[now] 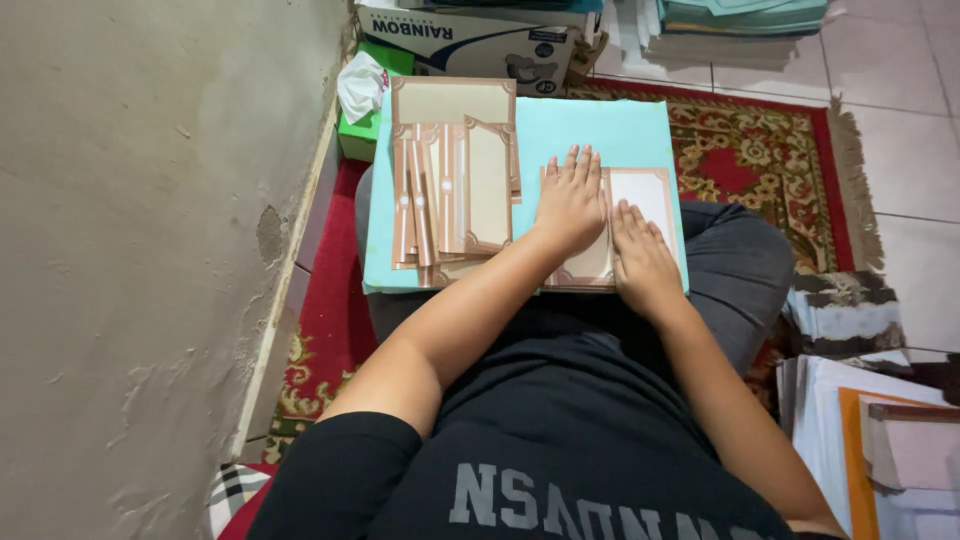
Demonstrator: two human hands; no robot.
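**Both hands flat on a brown-bordered card, mid-fold by the look of it**

The card (632,200) lay on a pale turquoise board (600,135) resting across the person's lap, toward its right half. It was tan and brown with a decorative border and a white panel showing on the right side. The left hand (570,200) was spread flat on the card's left part, fingers stretched out and pressing down, not gripping anything. The right hand (643,262) was flat too, palm down on the lower middle of the same card, just beside the left one. So both were released and pressing rather than grasping.

Going by that, the step in hand looked like creasing or flattening a fold along the card's middle. The next move would probably call for keeping the edges lined up while running firm pressure along the crease.

To the left on the same board sat a fanned pile of similar cards (455,180), overlapping each other. Beyond the board were a green tissue box (362,130) against the wall and a cardboard box (470,42). A red patterned rug (760,150) covered the floor, and paper stacks (870,440) lay at the person's right.
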